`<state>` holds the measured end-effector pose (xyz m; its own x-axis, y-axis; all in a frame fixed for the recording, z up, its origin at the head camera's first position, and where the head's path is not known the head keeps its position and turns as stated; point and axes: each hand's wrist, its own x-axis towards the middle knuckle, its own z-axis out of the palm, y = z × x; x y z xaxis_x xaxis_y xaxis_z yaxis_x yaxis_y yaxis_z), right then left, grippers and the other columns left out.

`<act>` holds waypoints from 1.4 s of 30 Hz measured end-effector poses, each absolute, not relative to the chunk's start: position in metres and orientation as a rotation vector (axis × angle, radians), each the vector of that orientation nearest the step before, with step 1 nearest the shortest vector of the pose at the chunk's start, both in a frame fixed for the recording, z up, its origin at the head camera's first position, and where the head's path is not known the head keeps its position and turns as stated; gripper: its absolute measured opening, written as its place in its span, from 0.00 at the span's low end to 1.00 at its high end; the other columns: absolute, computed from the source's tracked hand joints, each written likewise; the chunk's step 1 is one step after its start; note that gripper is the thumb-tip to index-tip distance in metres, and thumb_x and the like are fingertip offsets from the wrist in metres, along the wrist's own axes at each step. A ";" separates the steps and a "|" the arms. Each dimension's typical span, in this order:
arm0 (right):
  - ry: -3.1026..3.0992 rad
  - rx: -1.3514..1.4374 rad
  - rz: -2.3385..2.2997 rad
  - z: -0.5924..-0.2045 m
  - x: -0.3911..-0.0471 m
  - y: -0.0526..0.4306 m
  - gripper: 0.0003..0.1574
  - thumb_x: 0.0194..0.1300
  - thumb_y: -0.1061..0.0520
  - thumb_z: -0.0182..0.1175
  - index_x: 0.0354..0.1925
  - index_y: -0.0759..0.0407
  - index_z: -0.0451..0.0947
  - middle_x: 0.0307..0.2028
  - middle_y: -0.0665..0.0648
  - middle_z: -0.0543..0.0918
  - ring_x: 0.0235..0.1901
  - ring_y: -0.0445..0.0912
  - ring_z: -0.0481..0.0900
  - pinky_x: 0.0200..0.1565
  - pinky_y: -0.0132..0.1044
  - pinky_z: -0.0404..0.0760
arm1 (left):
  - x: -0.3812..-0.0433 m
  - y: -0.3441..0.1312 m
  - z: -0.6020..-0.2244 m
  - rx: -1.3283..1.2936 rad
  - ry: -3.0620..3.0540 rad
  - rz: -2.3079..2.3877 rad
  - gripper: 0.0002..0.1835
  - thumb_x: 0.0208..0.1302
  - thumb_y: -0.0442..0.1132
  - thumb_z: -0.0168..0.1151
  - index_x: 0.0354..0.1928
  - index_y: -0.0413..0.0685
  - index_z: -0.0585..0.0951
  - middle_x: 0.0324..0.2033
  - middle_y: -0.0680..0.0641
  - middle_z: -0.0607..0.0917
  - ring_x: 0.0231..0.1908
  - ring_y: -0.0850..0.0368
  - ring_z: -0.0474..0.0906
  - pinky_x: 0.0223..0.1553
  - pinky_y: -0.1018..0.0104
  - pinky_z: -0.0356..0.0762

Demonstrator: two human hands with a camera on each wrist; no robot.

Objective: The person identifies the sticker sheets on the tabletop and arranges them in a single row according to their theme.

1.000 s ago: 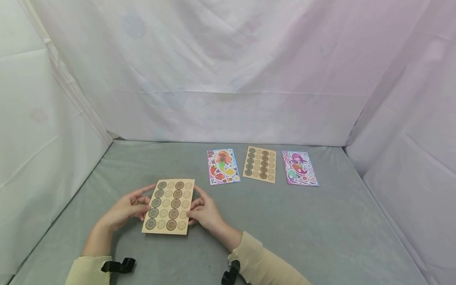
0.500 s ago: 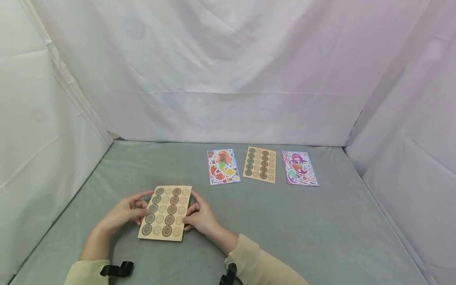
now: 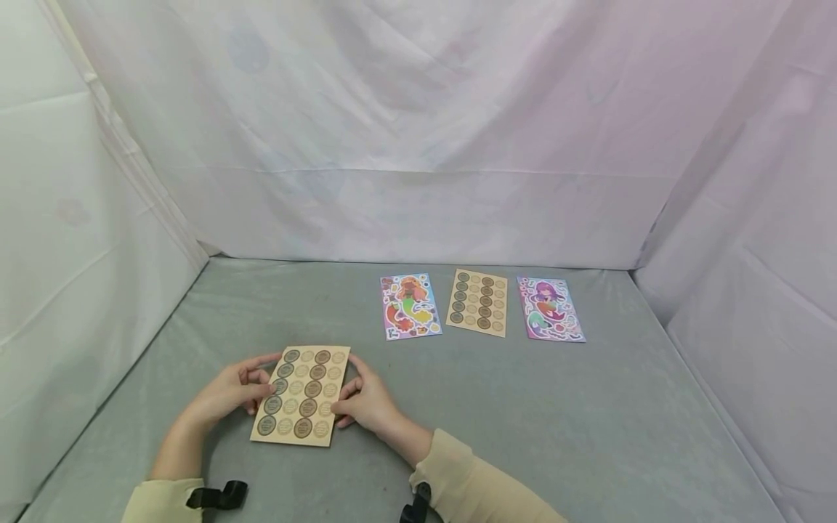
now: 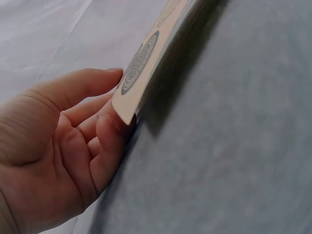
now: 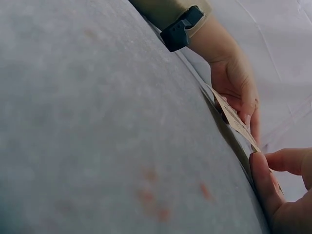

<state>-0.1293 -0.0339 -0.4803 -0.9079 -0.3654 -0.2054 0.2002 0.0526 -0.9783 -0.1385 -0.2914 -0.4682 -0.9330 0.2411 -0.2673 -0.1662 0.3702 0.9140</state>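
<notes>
Between both hands is a tan sticker sheet [image 3: 301, 396] printed with rows of round brown and pale seals. The left hand [image 3: 229, 392] pinches its left edge, thumb on top and other fingers beneath. On the opposite edge the right hand [image 3: 369, 399] grips it the same way, its index finger stretched along the side. From the left wrist view, the sheet [image 4: 139, 68] is tilted, raised a little off the cloth with a dark shadow below. In the right wrist view the sheet [image 5: 234, 119] shows nearly edge-on between the two hands.
Three sheets lie flat toward the back of the grey cloth table [image 3: 523, 436]: a mermaid sticker sheet [image 3: 410, 306], a tan seal sheet [image 3: 477, 303] and a purple mermaid sheet [image 3: 551, 309]. White curtains [image 3: 418, 131] surround the table on three sides.
Both hands have drawn the tan sticker sheet toward the body and slightly left, bringing it lower. The three sheets at the back have stayed in place.
</notes>
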 end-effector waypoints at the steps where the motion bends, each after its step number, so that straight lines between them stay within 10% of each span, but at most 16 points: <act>1: 1.944 -0.166 -1.903 -0.480 -0.129 -0.034 0.59 0.43 0.76 0.64 0.68 0.54 0.48 0.23 0.55 0.77 0.17 0.47 0.78 0.18 0.39 0.79 | -0.138 -0.291 -0.468 0.063 2.289 1.574 0.36 0.54 0.37 0.63 0.64 0.41 0.59 0.29 0.40 0.79 0.19 0.54 0.73 0.18 0.61 0.74; 42: 1.975 -0.174 -1.724 -0.476 -0.133 -0.038 0.63 0.44 0.73 0.64 0.69 0.52 0.40 0.19 0.58 0.79 0.11 0.48 0.76 0.15 0.41 0.77 | -0.135 -0.282 -0.464 0.086 2.551 1.279 0.34 0.52 0.35 0.65 0.61 0.37 0.64 0.13 0.46 0.74 0.11 0.54 0.69 0.10 0.63 0.68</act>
<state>-0.1334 -0.0378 -0.4761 -0.8624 -0.4158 -0.2886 0.2298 0.1864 -0.9552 -0.1352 -0.2817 -0.4644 -0.9575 0.1791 -0.2261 -0.0740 0.6051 0.7927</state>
